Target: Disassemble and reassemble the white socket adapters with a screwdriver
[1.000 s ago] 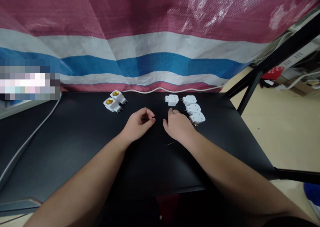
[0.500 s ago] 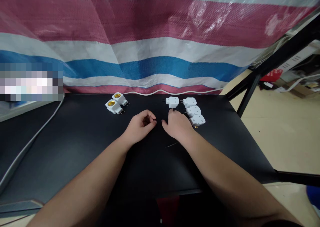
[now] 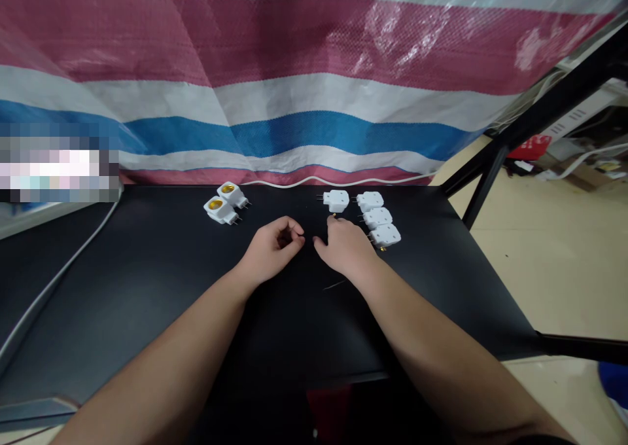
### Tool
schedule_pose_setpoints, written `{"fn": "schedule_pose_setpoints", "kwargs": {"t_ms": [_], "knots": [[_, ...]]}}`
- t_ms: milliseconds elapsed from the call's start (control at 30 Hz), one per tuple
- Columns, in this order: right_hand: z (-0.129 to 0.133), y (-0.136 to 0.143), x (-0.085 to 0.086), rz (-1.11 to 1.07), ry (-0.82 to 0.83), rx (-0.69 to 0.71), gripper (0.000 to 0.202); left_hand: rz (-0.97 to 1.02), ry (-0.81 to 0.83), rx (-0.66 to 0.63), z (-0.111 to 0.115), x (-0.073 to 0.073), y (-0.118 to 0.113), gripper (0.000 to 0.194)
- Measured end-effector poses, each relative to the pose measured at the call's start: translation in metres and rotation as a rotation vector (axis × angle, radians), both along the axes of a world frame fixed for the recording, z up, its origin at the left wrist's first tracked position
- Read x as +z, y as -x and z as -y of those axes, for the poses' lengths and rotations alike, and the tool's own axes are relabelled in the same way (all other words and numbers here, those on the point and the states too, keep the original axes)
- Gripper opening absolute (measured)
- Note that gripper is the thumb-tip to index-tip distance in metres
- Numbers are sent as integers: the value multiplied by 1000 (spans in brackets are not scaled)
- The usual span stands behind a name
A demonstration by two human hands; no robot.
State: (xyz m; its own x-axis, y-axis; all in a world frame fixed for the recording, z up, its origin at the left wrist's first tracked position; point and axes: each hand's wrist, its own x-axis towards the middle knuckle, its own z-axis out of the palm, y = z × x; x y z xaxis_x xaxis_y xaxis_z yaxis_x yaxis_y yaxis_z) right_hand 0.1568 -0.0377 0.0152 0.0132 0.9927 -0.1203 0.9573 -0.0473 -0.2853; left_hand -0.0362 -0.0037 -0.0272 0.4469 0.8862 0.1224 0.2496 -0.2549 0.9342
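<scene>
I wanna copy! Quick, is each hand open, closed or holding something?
Left hand: curled, thumb near fingers; whether it holds anything can't be told.
Right hand: thumb spread; small gold piece by a finger, grip unclear.

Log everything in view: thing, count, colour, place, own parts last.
Plastic sockets with round gold-lined openings: 2, white, table's back left.
Boxy plastic plugs with metal prongs: 4, white, back centre to right.
Small metal pieces: 2, gold, centre right.
Thin strand: 1, pale, just right of centre.
Rectangular tabletop: 1, black, centre.
Thin cables: 2, whitish, back edge and left.
Striped plastic sheet: 1, red, white and blue, behind.
Pixelated patch: 1, multicoloured, left.
Metal frame: 1, black, right.
Tiled floor: 1, beige, right, with red and brown clutter.
Unclear patch: 1, dark red, bottom centre.
Left hand: 1, bare, curled, centre.
Right hand: 1, bare, centre right, fingertip at a gold piece.
</scene>
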Motion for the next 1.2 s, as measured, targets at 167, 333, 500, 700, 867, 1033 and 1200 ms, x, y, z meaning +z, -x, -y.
{"fn": "schedule_pose_setpoints", "kwargs": {"t_ms": [167,333,500,700,867,1033,1200], "knots": [[10,-11,-6,-242,-148,239,32,-262,-529,195,-3,21,10,5],[19,-23,2,-394,-167,440,8,-508,-635,729,-13,45,40,8],[21,-26,7,-436,-158,454,8,-660,-420,897,-28,46,73,34],[16,-23,-5,-472,-81,479,7,-734,-260,793,-39,33,78,43],[16,-29,0,-462,-71,472,9,-705,-203,744,-38,40,86,37],[20,-49,15,-379,121,446,26,-205,-399,778,-30,45,72,41],[28,-51,9,-305,306,493,31,442,70,449,-25,34,33,40]]}}
